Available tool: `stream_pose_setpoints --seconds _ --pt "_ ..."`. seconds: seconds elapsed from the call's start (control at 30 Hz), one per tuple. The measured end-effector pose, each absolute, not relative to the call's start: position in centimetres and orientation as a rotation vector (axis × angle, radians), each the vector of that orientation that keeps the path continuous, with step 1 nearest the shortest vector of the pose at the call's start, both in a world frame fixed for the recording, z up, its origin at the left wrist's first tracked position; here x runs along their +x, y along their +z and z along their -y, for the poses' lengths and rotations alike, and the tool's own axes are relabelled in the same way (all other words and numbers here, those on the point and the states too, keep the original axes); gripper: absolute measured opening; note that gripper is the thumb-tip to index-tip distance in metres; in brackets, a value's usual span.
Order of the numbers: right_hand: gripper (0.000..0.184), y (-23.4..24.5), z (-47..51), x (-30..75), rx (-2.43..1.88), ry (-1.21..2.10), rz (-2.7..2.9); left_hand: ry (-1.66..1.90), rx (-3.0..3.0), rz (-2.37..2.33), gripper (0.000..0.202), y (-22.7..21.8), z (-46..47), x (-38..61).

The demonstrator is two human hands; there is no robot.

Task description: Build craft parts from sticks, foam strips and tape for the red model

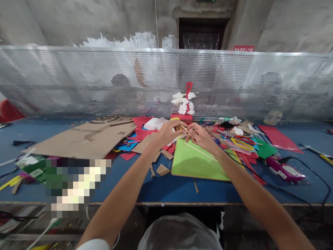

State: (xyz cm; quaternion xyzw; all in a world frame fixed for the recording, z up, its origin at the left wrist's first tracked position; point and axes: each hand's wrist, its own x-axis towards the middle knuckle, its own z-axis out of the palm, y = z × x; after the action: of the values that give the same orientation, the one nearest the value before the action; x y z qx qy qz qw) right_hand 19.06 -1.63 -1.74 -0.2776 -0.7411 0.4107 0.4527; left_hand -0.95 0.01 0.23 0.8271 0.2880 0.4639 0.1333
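At the far left of the blue table [166, 189] a black cable [22, 142] lies loose, with green packets [32, 167] near the front edge. Next comes a large cardboard sheet [88, 137] lying flat, its right edge overlapping a heap of red and blue paper offcuts [140, 133]. Small cardboard scraps [162, 169] sit on the bare table just beside the left forearm. The left hand [169, 132] is closed, its fingers curled around one end of a thin wooden stick [187, 132], which is held just above the far edge of a light green sheet [191, 165]. The right hand [201, 138] meets it from the other side, fingertips pinched shut on the same stick, so the two hands almost touch. A second stick [201, 153] lies slantwise on the green sheet below the right wrist. Behind the hands a red-and-white ornament [186, 100] stands on a red box [181, 117], close against the perforated metal screen [78, 80]. To the right, yellow-handled scissors [240, 143] rest on a crowded pile of coloured strips, then a dark green sheet [265, 149] and a red sheet [278, 137]. Near the right edge lies a purple glue gun [283, 170], its black cord [318, 180] looping toward the table's front edge.
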Motion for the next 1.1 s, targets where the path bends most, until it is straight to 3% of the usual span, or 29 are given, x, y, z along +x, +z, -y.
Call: stream_pose_setpoints --seconds 0.2,0.4,0.57,0.93,1.1 --pt "0.030 -0.3 2.7 19.7 -0.755 0.959 1.934 1.315 2.620 -0.804 0.023 0.2 -0.3 -1.5" --pt "0.017 -0.3 2.6 19.7 -0.911 0.497 2.067 1.214 2.865 -0.767 0.031 0.0 -0.5 -2.0" --pt "0.017 -0.7 2.3 19.6 -0.983 0.186 2.145 1.200 3.123 -0.748 0.034 -0.8 -1.5 -2.2" --pt "0.022 -1.1 2.0 19.8 -1.093 -0.014 2.162 1.046 3.408 -0.863 0.021 -1.3 -0.5 -1.7" --pt "0.025 -1.0 2.1 19.7 -1.128 -0.051 2.258 0.794 3.393 -1.052 0.018 -1.1 -0.5 -1.6"
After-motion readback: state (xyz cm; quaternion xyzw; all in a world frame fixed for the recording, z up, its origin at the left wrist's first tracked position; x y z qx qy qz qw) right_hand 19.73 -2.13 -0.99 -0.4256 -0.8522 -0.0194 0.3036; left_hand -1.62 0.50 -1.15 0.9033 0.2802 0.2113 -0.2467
